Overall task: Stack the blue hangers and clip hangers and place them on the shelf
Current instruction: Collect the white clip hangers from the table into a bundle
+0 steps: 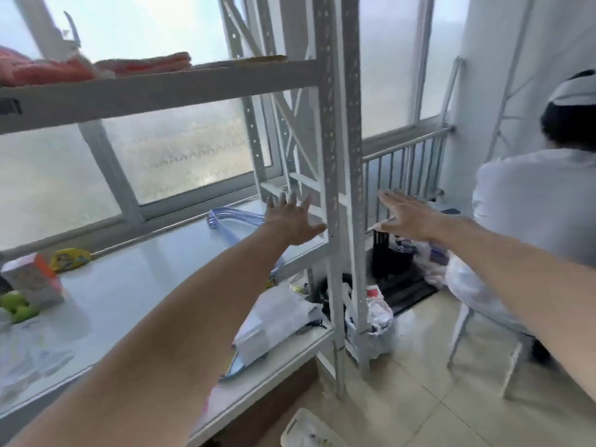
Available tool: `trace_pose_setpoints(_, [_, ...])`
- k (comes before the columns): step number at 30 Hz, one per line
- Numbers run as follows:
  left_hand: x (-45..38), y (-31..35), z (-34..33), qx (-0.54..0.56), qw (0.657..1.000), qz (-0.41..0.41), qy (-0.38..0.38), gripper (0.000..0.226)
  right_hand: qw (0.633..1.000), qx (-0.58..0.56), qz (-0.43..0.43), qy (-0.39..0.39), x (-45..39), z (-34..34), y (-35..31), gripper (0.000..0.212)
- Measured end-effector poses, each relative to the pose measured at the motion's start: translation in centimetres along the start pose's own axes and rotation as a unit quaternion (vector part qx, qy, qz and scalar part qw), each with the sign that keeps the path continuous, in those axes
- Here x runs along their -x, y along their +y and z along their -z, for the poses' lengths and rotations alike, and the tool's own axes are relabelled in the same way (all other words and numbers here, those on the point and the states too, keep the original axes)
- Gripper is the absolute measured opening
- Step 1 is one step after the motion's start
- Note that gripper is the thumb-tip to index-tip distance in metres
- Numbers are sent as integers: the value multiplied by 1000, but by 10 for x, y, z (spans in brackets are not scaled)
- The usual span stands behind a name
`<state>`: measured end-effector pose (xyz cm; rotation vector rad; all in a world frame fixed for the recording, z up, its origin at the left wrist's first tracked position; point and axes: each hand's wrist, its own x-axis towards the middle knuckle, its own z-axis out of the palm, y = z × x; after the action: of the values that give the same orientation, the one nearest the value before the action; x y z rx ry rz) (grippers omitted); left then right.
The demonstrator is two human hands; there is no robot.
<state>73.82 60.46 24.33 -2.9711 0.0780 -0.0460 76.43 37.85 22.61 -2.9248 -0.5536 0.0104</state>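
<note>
A stack of blue hangers (225, 221) lies flat on the white shelf (135, 279) of a metal rack, near its far right end by the window. My left hand (290, 221) hovers open just right of the stack, fingers spread, holding nothing. My right hand (403, 217) is stretched out flat and open on the other side of the rack's upright post (338, 156), also holding nothing. I cannot make out any clip hangers; my left forearm hides part of the shelf's front edge.
A carton (32, 279), green fruit (17, 306) and a yellow packet (69, 259) sit at the shelf's left end. Folded red cloth (142, 64) lies on the upper shelf. White bags (277, 321) fill the lower shelf. A seated person in white (532, 204) is at right.
</note>
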Motion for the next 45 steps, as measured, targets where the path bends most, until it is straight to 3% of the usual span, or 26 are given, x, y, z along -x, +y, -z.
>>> trace_pose_setpoints(3, [-28,113,24,-2,990,-135,30,83,990,9,-135,45,76,18,81,78])
trace_pose_setpoints(6, [-19,240,45,2,953,-296,68,83,957,10,-280,76,183,33,145,79])
trace_pose_setpoints(10, [55,384,62,0,856,-506,105,82,886,31,-451,108,346,37,166,80])
trace_pose_setpoints(16, [227,490,59,16,691,-707,146,79,729,57,-675,94,547,3,77,78])
trace_pose_setpoints(23, [431,480,25,16,502,-851,150,82,533,25,-843,73,690,-42,-116,79])
trace_pose_setpoints(28, [517,433,-24,-14,410,-904,122,78,434,2,-900,42,724,-96,-232,76])
trace_pose_setpoints(32, [551,401,-58,-54,371,-919,119,76,391,-31,-920,17,728,-140,-291,77])
trace_pose_setpoints(45, [659,331,-148,-148,284,-944,78,76,312,-138,-939,49,746,-258,-408,77])
